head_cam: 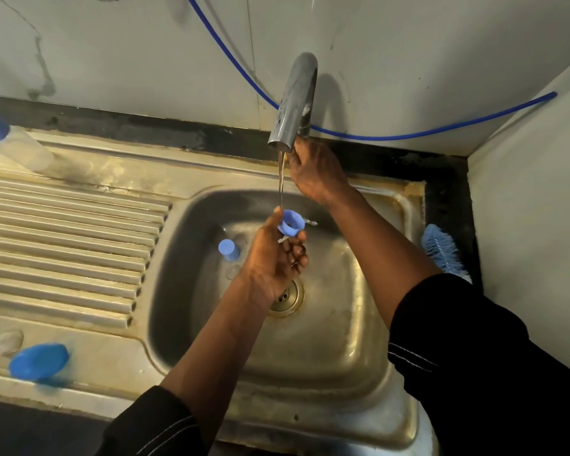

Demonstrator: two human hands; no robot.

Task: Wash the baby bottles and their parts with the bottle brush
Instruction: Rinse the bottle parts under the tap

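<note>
Sink [349, 350]: I am looking down into a worn steel basin, with both forearms reaching in over its front rim.
Drainboard [63, 245]: it is lying to the left of the basin, ribbed and wet.
Tap [293, 100]: it is arching out from the back wall, and a thin stream of water [281, 179] is running from its mouth.
Hose [408, 135]: a blue line is sagging along the wall behind the tap.
Bottle [22, 151]: 1 clear bottle with a blue top is lying at the far left corner of the drainboard, partly cut off by the frame.
Left hand [270, 258]: it is hovering over the middle of the basin, thumb and curled fingers pinching the blue ring.
Right hand [313, 172]: it is reaching up behind the foot of the tap; its fingertips are hidden by the spout, so I cannot tell what they are gripping.
Bottle brush [441, 248]: its blue bristles are resting on the right rim of the sink, beside the right forearm (the handle is hidden by the sleeve).
Blue lid [38, 362]: it is sitting, blurred, on the near left of the drainboard.
Small blue cap [228, 250]: it is standing on the basin floor, just left of the left hand.
Blue ring [290, 222]: it is being held directly under the stream, above the drain, with water falling into its opening.
</note>
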